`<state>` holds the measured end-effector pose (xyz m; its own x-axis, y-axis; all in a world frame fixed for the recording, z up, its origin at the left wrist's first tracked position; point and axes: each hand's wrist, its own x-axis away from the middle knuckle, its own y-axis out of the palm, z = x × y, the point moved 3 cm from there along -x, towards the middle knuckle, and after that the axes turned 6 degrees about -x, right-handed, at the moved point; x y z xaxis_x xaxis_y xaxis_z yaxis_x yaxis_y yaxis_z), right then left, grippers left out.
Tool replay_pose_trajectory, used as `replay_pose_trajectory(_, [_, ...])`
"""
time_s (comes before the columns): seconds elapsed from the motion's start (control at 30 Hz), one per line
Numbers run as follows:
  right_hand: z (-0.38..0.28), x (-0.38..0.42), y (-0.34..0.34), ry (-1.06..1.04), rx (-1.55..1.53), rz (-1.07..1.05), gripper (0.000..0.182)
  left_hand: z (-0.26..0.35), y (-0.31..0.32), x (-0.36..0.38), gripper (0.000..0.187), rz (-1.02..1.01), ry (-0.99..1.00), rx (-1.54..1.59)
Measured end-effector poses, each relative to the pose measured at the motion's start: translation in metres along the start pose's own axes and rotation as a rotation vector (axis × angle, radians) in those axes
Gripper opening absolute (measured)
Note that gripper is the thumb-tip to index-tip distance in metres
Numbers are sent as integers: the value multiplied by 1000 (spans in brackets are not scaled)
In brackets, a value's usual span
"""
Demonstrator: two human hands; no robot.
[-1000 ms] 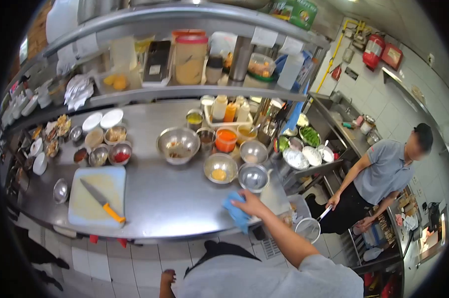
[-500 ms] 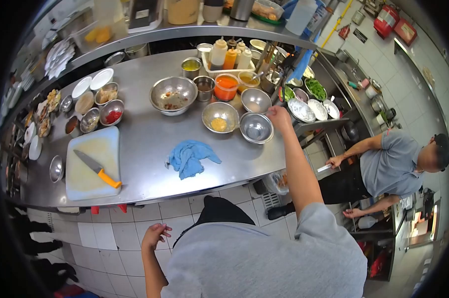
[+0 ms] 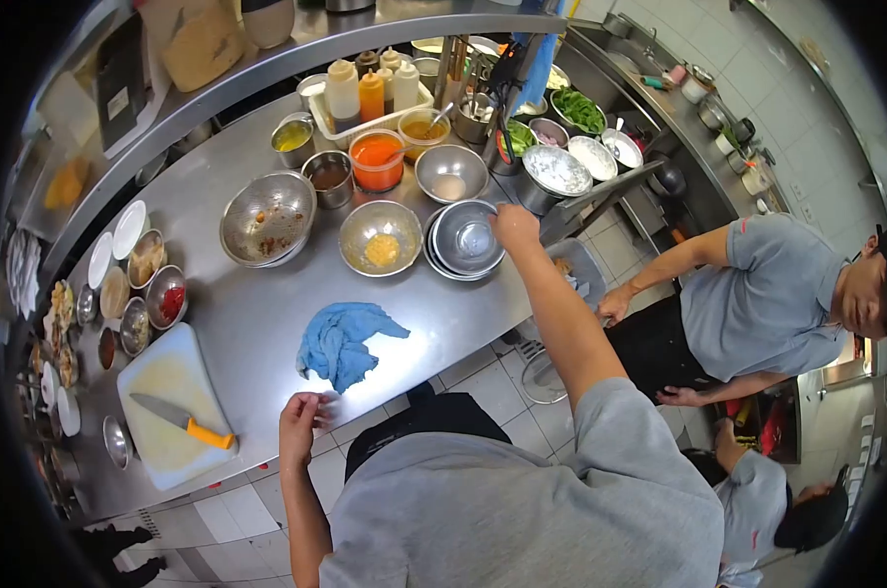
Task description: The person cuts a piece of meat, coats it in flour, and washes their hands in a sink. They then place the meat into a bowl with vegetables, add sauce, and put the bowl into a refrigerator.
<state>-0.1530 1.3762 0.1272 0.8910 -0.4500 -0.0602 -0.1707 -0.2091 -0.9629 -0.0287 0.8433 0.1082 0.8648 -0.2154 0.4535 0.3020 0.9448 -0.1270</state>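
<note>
My right hand (image 3: 515, 227) grips the right rim of a metal bowl (image 3: 468, 238), which sits tilted on top of other nested bowls. Just left of that stack is a metal bowl with yellow, crumbly food (image 3: 381, 250). Behind stands another metal bowl (image 3: 451, 176) with a little pale content. My left hand (image 3: 304, 428) hovers by the counter's front edge, fingers loosely bent, with nothing visible in them. Nearest to it lies a crumpled blue cloth (image 3: 341, 338). Farther left, an orange-handled knife (image 3: 184, 419) rests on a white cutting board (image 3: 164, 377).
A colander-like metal bowl (image 3: 269, 220) with brown bits stands beside an orange sauce tub (image 3: 377, 162). Squeeze bottles (image 3: 371, 96) stand in a white tray. To the right is a co-worker (image 3: 757, 304), near a bin (image 3: 581, 265); another person (image 3: 757, 500) is behind.
The view has shifted right. My right hand stays at the bowl's rim, and lower stacked bowls now show beneath it. My left hand has come nearer the counter edge. A second person has appeared.
</note>
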Motion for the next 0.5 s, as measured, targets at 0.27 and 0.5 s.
replay_pose_trajectory(0.27, [-34,26,-85,-102,-280,360,6,22,31,-79,15,-123,430,-464])
replay_pose_trajectory(0.5, [-40,58,-109,-252,-347,641,18,20,44,-94,25,-71,716,-778])
